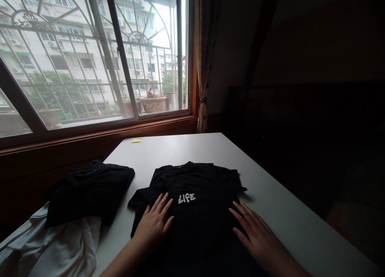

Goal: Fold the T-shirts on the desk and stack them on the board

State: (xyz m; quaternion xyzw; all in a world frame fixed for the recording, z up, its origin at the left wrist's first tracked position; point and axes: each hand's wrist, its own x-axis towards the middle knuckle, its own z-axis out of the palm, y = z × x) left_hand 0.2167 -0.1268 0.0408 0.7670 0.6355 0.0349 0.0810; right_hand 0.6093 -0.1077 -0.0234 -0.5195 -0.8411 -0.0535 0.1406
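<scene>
A black T-shirt (198,225) with white "Life" lettering on its chest lies spread on the white table (180,146). Its collar points to the far side, and the sleeves stick out left and right. My left hand (155,221) rests flat on the shirt's left side, fingers stretched toward the lettering. On the right edge of the shirt lies my right hand (252,229), its fingers extended and slightly apart. Neither hand grips anything. The shirt's lower part runs toward me and fades into shadow.
Folded black clothing (93,189) lies at the left table edge, partly over a white garment (66,245). A small yellow piece (136,140) sits near the far edge. Beyond stand a barred window (90,60) and a tied curtain (203,68). The right side is dark.
</scene>
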